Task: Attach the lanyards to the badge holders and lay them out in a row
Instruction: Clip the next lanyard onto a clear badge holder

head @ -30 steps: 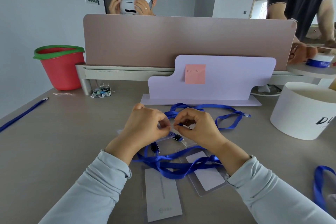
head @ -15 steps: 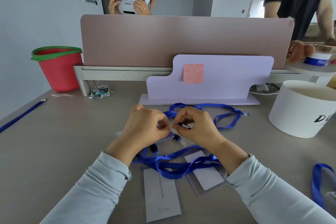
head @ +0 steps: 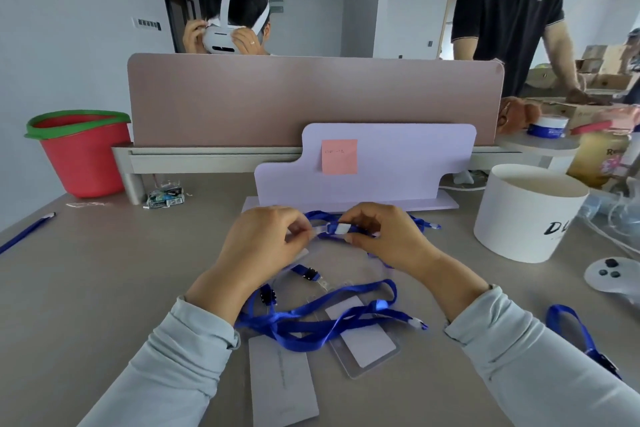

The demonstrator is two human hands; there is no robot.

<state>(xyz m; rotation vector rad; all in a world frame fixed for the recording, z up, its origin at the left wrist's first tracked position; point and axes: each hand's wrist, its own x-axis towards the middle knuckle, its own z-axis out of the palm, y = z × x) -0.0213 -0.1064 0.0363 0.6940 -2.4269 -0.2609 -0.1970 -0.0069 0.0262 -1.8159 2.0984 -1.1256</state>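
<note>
Head view: above the table point(head: 104, 288), left hand point(head: 263, 243) and right hand point(head: 384, 239) each have a pinching grip on the end strap of one lanyard point(head: 341, 229). Its ribbon looks light, limp and slippery, so the stiffer clip end is the place to hold. The holders point(head: 363, 347) are thin, bendy plastic. Two lie flat, perhaps a third under the hands, with about four lanyards in all.

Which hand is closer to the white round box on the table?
Right. The right hand is to the left of the white round box, apart from it; the left hand lies farther left.
</note>
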